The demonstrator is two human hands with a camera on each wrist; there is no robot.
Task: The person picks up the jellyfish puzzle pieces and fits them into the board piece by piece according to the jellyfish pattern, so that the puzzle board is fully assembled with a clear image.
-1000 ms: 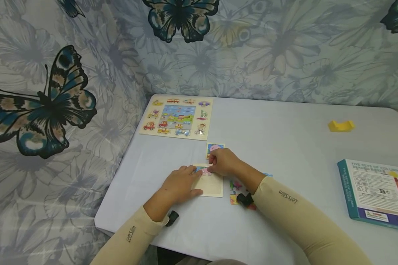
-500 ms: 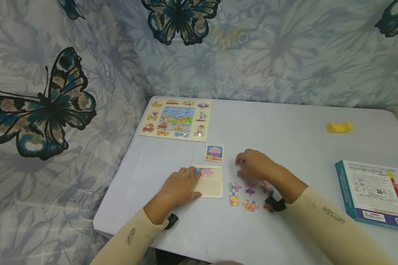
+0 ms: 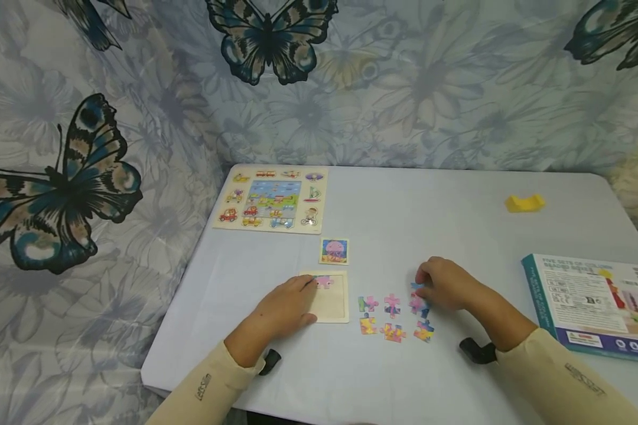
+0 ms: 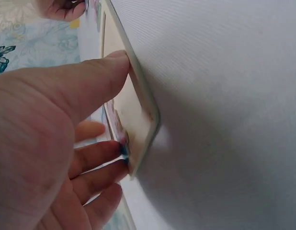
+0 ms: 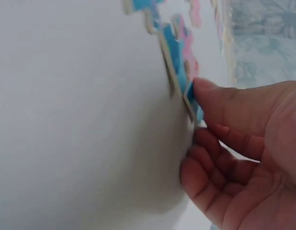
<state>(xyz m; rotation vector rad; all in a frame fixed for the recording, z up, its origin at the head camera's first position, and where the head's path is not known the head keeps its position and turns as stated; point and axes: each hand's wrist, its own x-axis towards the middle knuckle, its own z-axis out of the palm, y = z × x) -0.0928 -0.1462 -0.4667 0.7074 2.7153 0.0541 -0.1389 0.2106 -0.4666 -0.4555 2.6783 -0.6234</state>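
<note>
White desk (image 3: 446,230), puzzle tray (image 3: 329,306), loose pieces (image 3: 391,304)

The tray lies flat on the desk in front of the person: pale wood, squarish and shallow, with a raised rim. Along its far edge sit a pink piece (image 3: 324,282) and, at the corner, a bit of blue. The left hand (image 3: 284,308) rests over the tray's left side, fingers spread, thumb apart from them. Just beyond the tray, a small square card (image 3: 334,251) shows a pink jellyfish on blue.

To the tray's right, 6 loose pieces lie in 2 rows of 3, knobbed and notched, largely pink in the far row, yellow and orange in the near. At the far end of the right-hand column, the right hand (image 3: 446,284) pinches a blue piece (image 5: 196,101) between thumb and fingers.

The right wrist view shows that pinch, with the blue piece tilted; the head view gives only a little blue by the fingers. The left wrist view shows the thumb touching the tray's near rim. Only the head view takes in all 6 loose pieces and the whole card.
</note>
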